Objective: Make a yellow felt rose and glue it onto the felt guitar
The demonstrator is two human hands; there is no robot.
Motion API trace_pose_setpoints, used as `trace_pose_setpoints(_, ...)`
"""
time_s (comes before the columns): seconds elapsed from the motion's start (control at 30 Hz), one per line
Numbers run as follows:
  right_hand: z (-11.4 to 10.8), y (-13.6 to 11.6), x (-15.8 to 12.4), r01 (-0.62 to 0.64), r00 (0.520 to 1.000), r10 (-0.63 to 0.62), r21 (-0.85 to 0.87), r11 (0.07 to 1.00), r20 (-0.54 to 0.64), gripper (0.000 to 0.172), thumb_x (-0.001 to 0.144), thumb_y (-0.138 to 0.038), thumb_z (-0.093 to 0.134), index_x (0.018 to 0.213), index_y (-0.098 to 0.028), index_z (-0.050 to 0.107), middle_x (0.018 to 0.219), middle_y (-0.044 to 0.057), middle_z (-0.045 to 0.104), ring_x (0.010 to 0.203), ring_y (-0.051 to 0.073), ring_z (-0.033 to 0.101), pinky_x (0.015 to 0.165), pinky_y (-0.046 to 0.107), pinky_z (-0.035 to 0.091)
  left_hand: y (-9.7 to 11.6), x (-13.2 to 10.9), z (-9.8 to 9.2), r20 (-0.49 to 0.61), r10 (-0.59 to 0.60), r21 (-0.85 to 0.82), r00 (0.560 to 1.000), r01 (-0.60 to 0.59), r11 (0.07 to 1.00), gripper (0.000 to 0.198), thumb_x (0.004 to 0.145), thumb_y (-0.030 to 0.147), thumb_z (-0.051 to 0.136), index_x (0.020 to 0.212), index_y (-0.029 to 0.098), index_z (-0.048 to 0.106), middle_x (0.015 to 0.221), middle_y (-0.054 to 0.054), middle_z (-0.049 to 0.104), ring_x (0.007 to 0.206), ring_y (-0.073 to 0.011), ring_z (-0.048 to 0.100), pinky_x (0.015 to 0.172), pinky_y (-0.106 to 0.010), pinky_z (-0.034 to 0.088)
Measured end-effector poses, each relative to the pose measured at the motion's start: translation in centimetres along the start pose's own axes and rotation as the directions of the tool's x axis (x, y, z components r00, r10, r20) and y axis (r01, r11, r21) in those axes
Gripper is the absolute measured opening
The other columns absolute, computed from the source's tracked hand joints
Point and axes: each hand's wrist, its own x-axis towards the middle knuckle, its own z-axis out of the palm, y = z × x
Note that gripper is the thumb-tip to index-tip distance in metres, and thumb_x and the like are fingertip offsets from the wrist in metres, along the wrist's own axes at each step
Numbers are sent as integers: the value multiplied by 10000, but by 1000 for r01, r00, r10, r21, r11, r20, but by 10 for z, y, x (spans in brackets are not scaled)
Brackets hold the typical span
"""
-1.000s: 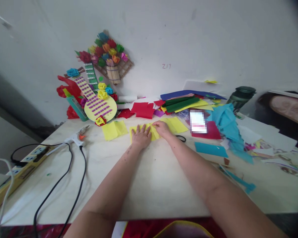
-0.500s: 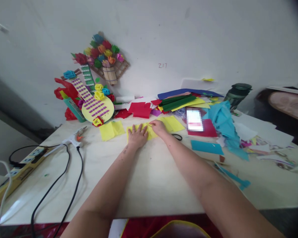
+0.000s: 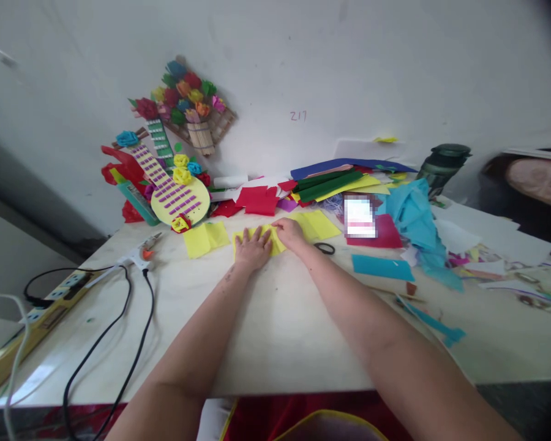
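Observation:
My left hand [image 3: 252, 248] lies flat, fingers spread, on a piece of yellow paper [image 3: 278, 240] on the table. Right beside it, my right hand [image 3: 289, 234] is closed at the paper's upper edge, its thumb and fingers pinched together; what lies between the fingertips is too small to make out. Another yellow sheet [image 3: 319, 225] extends to the right behind my right hand. To the left of my hands is a separate creased yellow piece [image 3: 206, 239]. Black scissor handles [image 3: 324, 248] show just right of my right wrist.
A glue gun [image 3: 136, 256] with a black cord and a power strip [image 3: 50, 321] lie left. Paper-flower crafts [image 3: 179, 205] stand behind. Coloured paper [image 3: 257, 200], a blurred-out bright object [image 3: 360, 217], blue crepe paper [image 3: 411, 214] and a dark bottle [image 3: 443, 166] are at the back and right.
The view has shifted slightly. My left hand stays flat on the yellow paper, and my right hand remains pinched at its upper edge, turned a little.

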Motion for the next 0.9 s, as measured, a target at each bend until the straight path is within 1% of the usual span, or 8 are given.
trace_pose_setpoints(0.17,-18,-18,8,14,999,-9,133,991,-42,300,769,-160,402,953,-184,638,909,23,668,866,138,598,798,242,436,1,0,0,-12,4,-15,1000,-4,1000,582,818,533,62,1353,349,196,1442,58,143,1296,-337,75,988,-571,83)
trace_pose_setpoints(0.27,-30,-29,14,22,999,-18,117,993,-30,323,774,-152,389,1000,-178,618,821,17,674,839,136,601,785,244,442,1,-2,-2,-8,2,-14,1000,-3,1000,583,818,532,66,1354,345,196,1444,55,139,1296,-335,71,990,-565,87)
trace_pose_setpoints(0.37,-44,-33,20,48,999,-47,-14,999,26,313,741,-127,432,974,-180,634,868,29,670,900,146,581,807,239,425,2,-3,-2,-10,7,-15,1000,-8,1000,577,818,531,66,1355,354,185,1444,59,136,1298,-332,68,990,-565,88)
trace_pose_setpoints(0.47,-64,-35,21,70,986,-34,-218,973,166,251,694,-127,500,880,-163,664,909,82,660,924,211,577,782,284,431,1,-2,-1,-12,8,-13,1000,-8,1000,573,818,529,67,1353,362,182,1444,64,132,1298,-329,72,990,-566,88)
trace_pose_setpoints(0.6,-95,-35,5,76,913,154,-528,846,378,207,614,-96,571,796,-122,666,833,140,654,844,263,599,721,335,442,0,1,0,-5,5,-8,1000,-5,1000,575,813,534,66,1352,367,180,1445,66,125,1297,-333,74,986,-571,87)
trace_pose_setpoints(0.67,-105,-35,-7,114,887,203,-622,775,415,217,588,-86,588,789,-117,662,841,152,652,853,277,595,724,354,440,0,2,0,5,4,-11,1000,-4,1000,583,808,543,65,1353,367,178,1446,65,122,1297,-336,65,986,-572,83)
trace_pose_setpoints(0.8,-110,-30,-31,110,830,297,-661,742,472,192,531,-76,626,718,-108,657,858,176,648,838,312,600,685,372,449,0,3,0,7,-1,-13,1000,1,1000,588,806,542,68,1353,361,186,1445,62,128,1297,-337,63,985,-576,76)
trace_pose_setpoints(0.9,-104,-22,-42,93,820,309,-645,759,482,218,501,-43,630,706,-112,653,881,184,646,843,320,601,673,371,449,0,3,1,-5,0,-10,1000,0,1000,585,806,537,71,1354,361,182,1445,65,129,1295,-343,68,983,-577,83)
